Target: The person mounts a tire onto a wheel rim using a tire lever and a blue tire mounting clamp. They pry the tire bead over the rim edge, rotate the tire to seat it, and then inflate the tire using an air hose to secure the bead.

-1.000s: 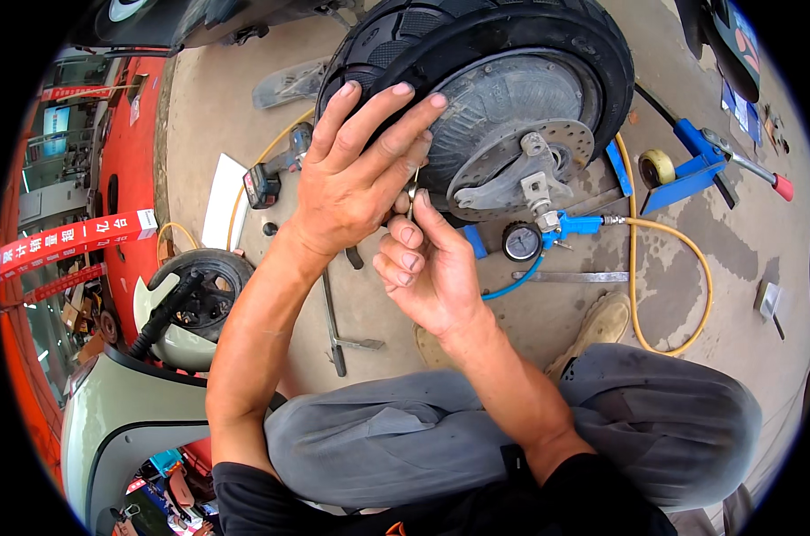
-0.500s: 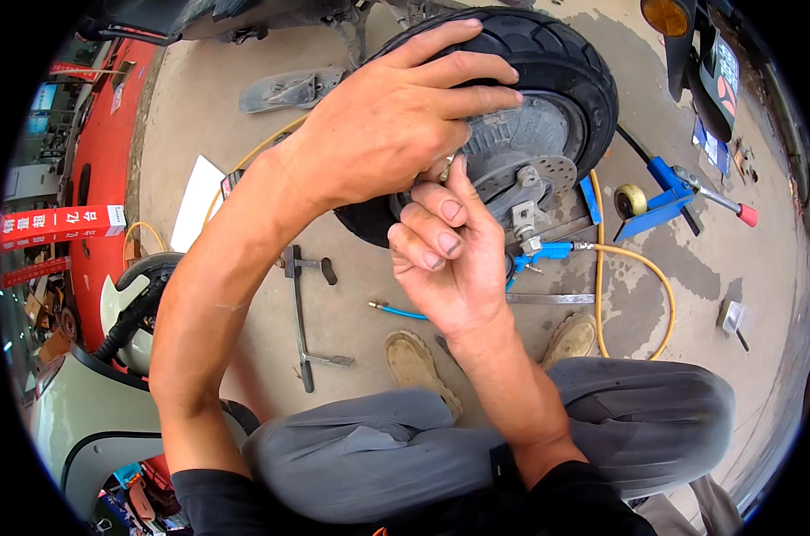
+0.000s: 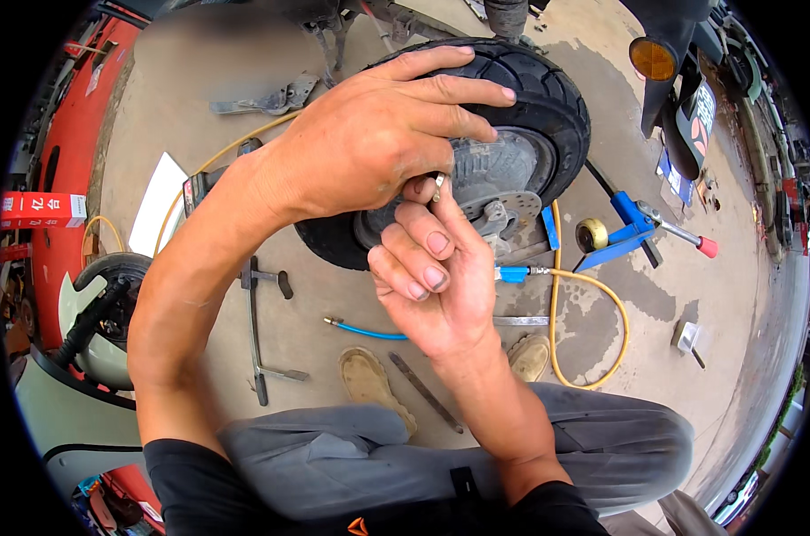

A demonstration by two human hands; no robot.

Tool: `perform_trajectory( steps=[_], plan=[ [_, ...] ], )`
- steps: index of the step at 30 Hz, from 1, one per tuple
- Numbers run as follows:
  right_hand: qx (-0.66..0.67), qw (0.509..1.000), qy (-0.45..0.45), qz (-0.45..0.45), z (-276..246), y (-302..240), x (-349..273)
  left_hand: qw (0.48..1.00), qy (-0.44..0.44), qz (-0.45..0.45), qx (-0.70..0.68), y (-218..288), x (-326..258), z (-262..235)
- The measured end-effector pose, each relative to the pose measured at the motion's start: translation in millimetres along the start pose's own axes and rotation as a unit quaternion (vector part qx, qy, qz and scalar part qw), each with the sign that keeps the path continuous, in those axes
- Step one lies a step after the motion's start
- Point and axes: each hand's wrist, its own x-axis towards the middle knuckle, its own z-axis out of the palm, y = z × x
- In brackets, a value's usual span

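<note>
A black-tyred scooter wheel (image 3: pixel 548 107) stands in front of me, with a grey hub (image 3: pixel 490 165) and a drilled brake disc (image 3: pixel 519 207). My left hand (image 3: pixel 383 134) reaches over it, fingers stretched and spread on the tyre. The thumb bends down by the hub. Just below, my right hand (image 3: pixel 436 277) has thumb and forefinger pinched on a small silver metal piece (image 3: pixel 438 186) beside the rim. Its other fingers are curled. The palm of my left hand hides where this piece meets the wheel.
A yellow air hose (image 3: pixel 619 330) with a blue fitting (image 3: pixel 512 274) loops at right. Beyond it lies a blue tool stand (image 3: pixel 624 232). A T-shaped wrench (image 3: pixel 253 330) and a flat metal bar (image 3: pixel 425 393) lie near my shoes. At left stands a pale scooter (image 3: pixel 88 411).
My view has shifted, so the wheel and both hands appear further left and lower. A blurred patch now covers the upper left. Both hands keep nearly the same pose on the wheel.
</note>
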Motion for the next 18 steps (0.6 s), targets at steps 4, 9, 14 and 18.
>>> perform_trajectory(
  steps=[4, 9, 14, 18],
  plan=[
    [-0.242, 0.968, 0.055, 0.047, -2, -15, -9, 1.000, 0.000, 0.000, 0.013, -1, -2, 0],
    [-0.767, 0.517, 0.047, -0.378, 14, -34, -21, 0.997, -0.017, 0.002, 0.078, 2, -7, 0],
    [-0.859, 0.243, -0.179, -0.414, 24, -69, 6, 0.997, 0.028, 0.008, 0.078, -2, -5, 13],
    [-0.869, 0.161, -0.202, -0.422, 24, -76, 6, 0.997, 0.031, -0.033, 0.060, -5, 3, 15]
  ],
)
